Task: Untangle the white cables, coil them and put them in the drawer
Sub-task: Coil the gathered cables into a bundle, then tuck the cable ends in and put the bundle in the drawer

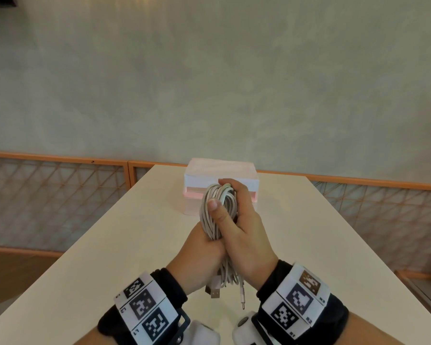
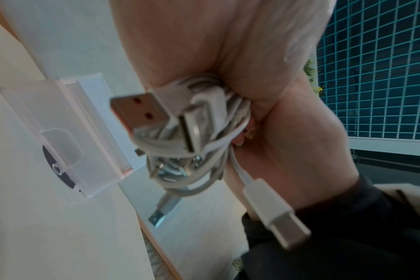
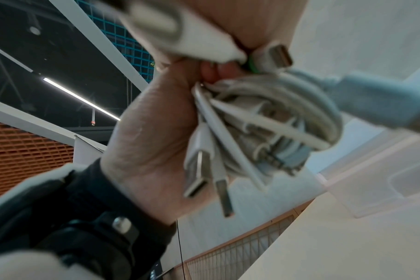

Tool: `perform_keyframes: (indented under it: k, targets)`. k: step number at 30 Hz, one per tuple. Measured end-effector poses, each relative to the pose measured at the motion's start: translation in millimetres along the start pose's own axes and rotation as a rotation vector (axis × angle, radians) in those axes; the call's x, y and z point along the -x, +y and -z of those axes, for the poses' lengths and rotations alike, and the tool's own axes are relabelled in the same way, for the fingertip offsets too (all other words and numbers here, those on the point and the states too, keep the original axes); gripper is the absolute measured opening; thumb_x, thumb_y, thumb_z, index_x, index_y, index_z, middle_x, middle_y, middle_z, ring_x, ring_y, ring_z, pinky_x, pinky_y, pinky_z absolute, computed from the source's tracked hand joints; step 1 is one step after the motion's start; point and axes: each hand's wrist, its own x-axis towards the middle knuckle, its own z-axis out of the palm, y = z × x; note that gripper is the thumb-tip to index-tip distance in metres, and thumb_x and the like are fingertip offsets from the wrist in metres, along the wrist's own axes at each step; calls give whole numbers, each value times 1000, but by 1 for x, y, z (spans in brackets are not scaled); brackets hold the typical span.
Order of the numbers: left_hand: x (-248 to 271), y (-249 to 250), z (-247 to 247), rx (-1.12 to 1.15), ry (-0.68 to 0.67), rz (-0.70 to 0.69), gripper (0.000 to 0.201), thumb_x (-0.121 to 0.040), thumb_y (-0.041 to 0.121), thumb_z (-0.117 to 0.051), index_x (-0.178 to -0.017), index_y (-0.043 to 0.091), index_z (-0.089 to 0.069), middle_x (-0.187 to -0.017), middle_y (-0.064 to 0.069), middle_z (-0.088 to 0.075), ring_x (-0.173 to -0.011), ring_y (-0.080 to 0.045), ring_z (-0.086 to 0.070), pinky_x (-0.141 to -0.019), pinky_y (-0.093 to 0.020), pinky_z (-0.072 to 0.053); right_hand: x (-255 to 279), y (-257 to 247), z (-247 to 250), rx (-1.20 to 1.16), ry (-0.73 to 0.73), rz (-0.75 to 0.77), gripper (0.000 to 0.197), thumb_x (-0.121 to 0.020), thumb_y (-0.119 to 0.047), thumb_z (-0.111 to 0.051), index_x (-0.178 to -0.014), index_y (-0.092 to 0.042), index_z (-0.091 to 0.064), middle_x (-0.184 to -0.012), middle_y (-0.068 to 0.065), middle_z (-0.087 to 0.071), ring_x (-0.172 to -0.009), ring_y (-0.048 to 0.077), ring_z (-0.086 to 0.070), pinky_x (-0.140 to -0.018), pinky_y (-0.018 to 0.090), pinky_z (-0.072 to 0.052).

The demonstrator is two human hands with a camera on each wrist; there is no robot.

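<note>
both the left hand (image 1: 199,247) and right hand (image 1: 244,225) clenched the coiled white cables (image 1: 217,210) above the desk (image 1: 85,257), short of the drawer (image 1: 197,195) at its far edge. the bundle looked light, soft and springy, best gripped across all loops.

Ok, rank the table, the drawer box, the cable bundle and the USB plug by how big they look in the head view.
1. table
2. drawer box and cable bundle: too alike to rank, and the bundle is nearer the camera and partly hidden by both hands.
3. USB plug

no text is legible anywhere.
</note>
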Motion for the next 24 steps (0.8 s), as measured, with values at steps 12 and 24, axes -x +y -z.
perform_keyframes:
  k: [12, 24]
  targets:
    - [-5, -9, 17, -346, -152, 108, 24, -72, 11, -54, -93, 11, -66, -97, -21, -68, -94, -30, -66, -86, -50, -54, -1, 16, 9, 137, -106, -59, 37, -78, -32, -70, -106, -17, -50, -93, -8, -63, -88, 5, -62, -81, 27, -51]
    - [-13, 5, 56, -511, -123, 280, 72, -52, 81, -58, -93, 23, -67, -84, 7, -74, -77, -5, -70, -83, -34, -54, -18, 29, 37, 748, -361, 79, 35, -78, -19, -63, -89, -24, -31, -74, -7, -51, -62, 20, -48, -49, 26, -35]
